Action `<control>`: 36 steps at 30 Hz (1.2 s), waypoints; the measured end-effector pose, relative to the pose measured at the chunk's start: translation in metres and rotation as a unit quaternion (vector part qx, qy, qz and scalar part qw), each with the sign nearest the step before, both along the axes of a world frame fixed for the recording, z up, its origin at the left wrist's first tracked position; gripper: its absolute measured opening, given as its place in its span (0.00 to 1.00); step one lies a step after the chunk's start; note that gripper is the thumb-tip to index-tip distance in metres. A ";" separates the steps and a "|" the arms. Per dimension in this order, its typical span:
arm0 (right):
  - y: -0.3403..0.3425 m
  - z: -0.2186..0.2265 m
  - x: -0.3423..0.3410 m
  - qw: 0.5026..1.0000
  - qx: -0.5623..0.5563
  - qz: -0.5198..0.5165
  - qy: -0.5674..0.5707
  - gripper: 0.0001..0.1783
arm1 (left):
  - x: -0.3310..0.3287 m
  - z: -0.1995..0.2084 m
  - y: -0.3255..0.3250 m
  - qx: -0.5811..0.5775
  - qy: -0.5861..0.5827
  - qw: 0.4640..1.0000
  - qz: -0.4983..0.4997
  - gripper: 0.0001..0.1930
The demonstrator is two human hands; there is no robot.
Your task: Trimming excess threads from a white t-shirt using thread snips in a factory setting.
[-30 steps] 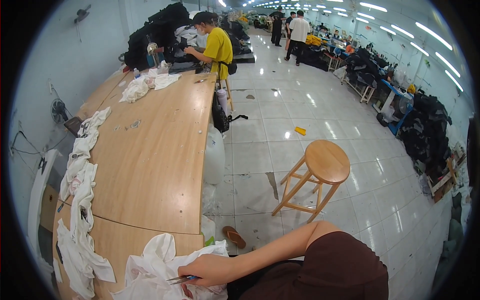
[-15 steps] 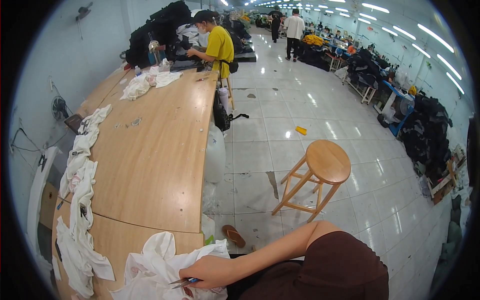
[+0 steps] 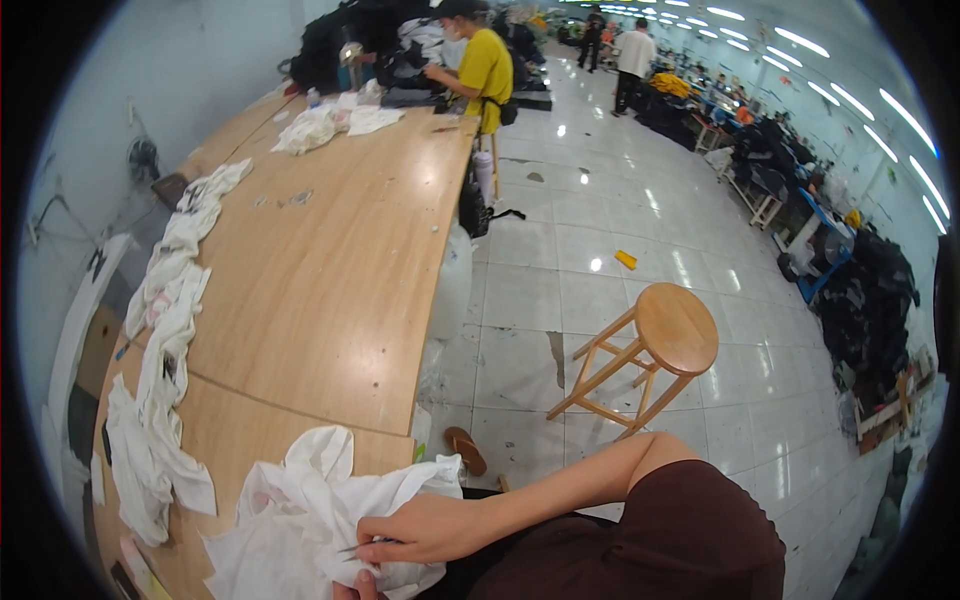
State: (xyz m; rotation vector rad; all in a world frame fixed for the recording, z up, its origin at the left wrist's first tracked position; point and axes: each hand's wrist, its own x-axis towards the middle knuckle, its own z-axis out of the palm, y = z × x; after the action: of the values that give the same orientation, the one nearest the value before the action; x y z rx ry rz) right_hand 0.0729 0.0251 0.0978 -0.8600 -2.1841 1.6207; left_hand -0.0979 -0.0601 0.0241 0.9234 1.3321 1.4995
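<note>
A crumpled white garment [image 3: 290, 510] lies at the near end of the wooden table, spilling over its edge toward me. My right hand [image 3: 430, 530] is closed round a small pair of thread snips [image 3: 350, 549], whose metal blades point left over the fabric. Just below, at the bottom of the picture, the fingers of my left hand [image 3: 358, 587] pinch the garment close to the blades. Most of that hand is cut off by the frame.
White garments [image 3: 170, 310] lie in a row along the table's left side. Another white heap [image 3: 310, 128] is at its far end, near a person in a yellow shirt [image 3: 487, 65]. A wooden stool [image 3: 676, 328] and a brown sandal [image 3: 465, 451] are on the tiled floor.
My left fingers have come into view at the lower edge, on the garment. The snips in my right hand now show less. The whole view has shifted slightly.
</note>
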 end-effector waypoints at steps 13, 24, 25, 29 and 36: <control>-0.002 -0.007 0.001 0.995 -0.064 0.068 0.016 0.20 | 0.001 0.011 -0.010 -0.002 -0.045 0.999 0.005 0.22; -0.005 -0.006 0.005 0.978 -0.192 0.042 -0.063 0.13 | -0.003 0.019 -0.010 -0.040 -0.072 0.993 -0.079 0.17; -0.005 -0.005 0.003 0.975 -0.206 0.049 -0.067 0.13 | -0.005 0.019 -0.012 -0.032 -0.078 0.993 -0.088 0.14; -0.005 -0.005 -0.002 0.971 -0.229 0.025 -0.068 0.15 | -0.007 0.022 -0.011 -0.013 -0.097 0.989 -0.114 0.13; -0.004 -0.004 -0.003 0.972 -0.222 0.031 -0.075 0.15 | -0.005 0.025 -0.008 -0.030 -0.101 0.989 -0.105 0.17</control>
State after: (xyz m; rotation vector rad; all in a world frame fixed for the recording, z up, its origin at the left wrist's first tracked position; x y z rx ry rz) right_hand 0.0700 0.0208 0.0934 -1.0709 -1.9844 2.1887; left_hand -0.1032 -0.0682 0.0490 0.8230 1.0933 1.3453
